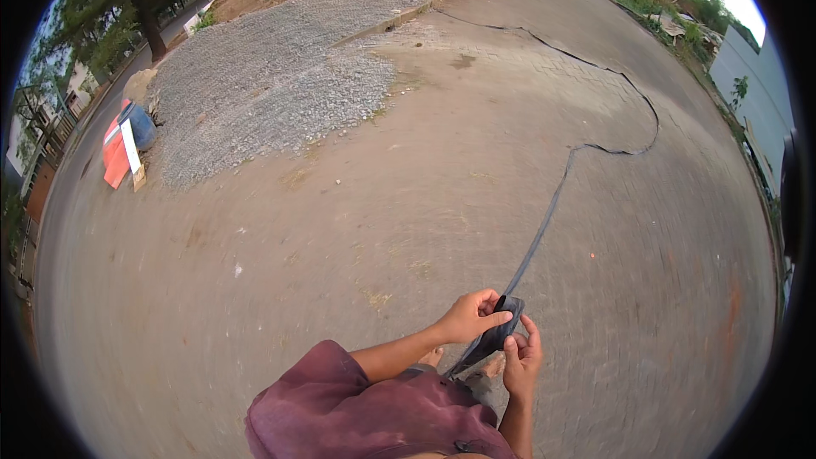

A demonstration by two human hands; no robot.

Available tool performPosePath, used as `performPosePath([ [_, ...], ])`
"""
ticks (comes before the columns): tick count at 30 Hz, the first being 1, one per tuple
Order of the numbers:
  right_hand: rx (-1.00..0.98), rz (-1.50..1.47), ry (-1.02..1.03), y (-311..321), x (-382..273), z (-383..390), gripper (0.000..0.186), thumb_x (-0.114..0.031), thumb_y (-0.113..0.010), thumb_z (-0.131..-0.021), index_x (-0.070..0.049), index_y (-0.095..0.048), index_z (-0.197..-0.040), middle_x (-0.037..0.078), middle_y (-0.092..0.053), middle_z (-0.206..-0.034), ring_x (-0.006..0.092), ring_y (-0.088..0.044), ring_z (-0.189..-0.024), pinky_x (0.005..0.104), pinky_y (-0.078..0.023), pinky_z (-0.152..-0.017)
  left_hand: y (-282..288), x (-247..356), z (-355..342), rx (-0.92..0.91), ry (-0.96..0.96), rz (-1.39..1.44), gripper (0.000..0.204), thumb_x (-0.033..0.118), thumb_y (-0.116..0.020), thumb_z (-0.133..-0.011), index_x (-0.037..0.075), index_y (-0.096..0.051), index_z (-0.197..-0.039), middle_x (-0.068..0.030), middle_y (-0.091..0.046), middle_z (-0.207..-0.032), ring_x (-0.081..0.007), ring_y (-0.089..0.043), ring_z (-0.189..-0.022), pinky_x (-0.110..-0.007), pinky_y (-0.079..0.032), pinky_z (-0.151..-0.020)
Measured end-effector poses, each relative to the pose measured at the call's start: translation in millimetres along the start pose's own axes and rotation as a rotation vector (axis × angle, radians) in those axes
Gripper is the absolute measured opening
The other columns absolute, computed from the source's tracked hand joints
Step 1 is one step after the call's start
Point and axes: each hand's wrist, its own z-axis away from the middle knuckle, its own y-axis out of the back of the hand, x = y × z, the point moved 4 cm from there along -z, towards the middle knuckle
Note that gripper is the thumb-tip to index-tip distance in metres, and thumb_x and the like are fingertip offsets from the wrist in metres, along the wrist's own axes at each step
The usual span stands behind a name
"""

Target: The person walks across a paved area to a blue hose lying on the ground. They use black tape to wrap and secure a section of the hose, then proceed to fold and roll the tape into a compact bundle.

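A long, flat black strip (544, 223), like a strap or flat hose, runs across the paving and rises to my hands in front of my body. Its near part is gathered into a dark flat bundle (507, 309). My left hand (469, 318) pinches this bundle from the left, thumb on top and fingers curled behind. On the other side my right hand (523, 360) grips the lower right edge between thumb and fingers. Below the bundle, more dark material slants down toward my waist; my forearms and shirt partly hide it.
The strip bends in a wide curve at the right and reaches a kerb far off. A grey gravel heap (263, 76) spreads at the upper left, beside a blue barrel (138, 126), an orange sheet (114, 157) and a white board (130, 148). A pale wall (748, 76) borders the right.
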Motion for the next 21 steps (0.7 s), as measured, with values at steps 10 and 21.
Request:
performPosePath([
  [10,0.026,0.7,0.493,22.3,-51.0,-42.0,0.06,-0.014,-0.09,-0.07,-0.006,-0.066,-0.125,0.015,-0.066,-0.115,0.027,-0.063,-0.094,0.0393,-0.051,-0.082,-21.7,5.6,-58.1,-0.014,0.324,0.303,0.047,0.027,-0.075,-0.096,0.007,-0.049,-0.129,-0.0042,-0.07,-0.082,-0.0058,-0.062,-0.064,-0.022,-0.044,-0.049],
  [21,0.011,0.299,0.24,131.3,-44.9,-132.0,0.017,-0.005,-0.077,-0.088,0.001,-0.071,-0.103,0.008,-0.074,-0.088,0.0144,-0.067,-0.074,0.0279,-0.052,-0.067,-85.5,-15.7,-144.0,-0.133,-0.021,-0.177,0.048,0.04,-0.061,-0.105,0.006,-0.058,-0.138,-0.0022,-0.071,-0.099,-0.008,-0.065,-0.09,-0.026,-0.052,-0.079],
])
